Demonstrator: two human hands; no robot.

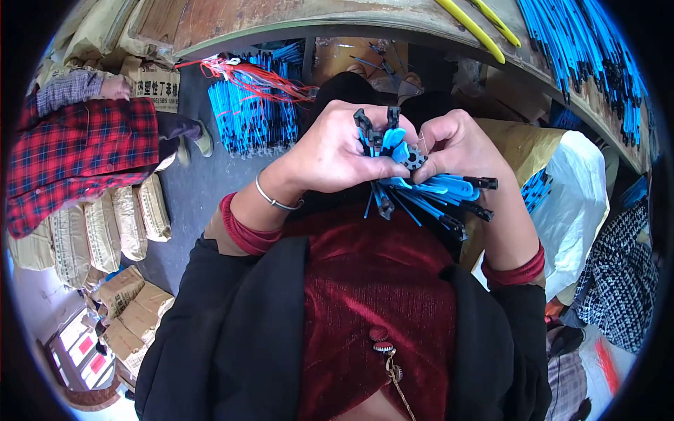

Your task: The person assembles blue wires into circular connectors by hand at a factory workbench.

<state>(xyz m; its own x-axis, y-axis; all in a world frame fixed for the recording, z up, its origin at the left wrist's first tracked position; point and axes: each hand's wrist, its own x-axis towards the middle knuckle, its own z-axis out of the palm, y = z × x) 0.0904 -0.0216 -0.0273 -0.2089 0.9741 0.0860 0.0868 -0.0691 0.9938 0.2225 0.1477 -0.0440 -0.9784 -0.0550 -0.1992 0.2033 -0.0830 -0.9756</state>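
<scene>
From the left hand [333,153], a wooden bench [326,19] bars twelve o'clock, blue bundles [246,123] ten, while grey floor [203,172] leaves passage at nine.

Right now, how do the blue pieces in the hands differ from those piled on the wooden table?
The held bundle spreads in several directions; the table pile lies roughly side by side. The held bundle has few pieces; the table pile has many more. Both show blue pieces with black ends.

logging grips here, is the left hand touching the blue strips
Touching. The head view shows it plainly: the left hand is closed around the blue strips, its thumb lying across them.
</scene>
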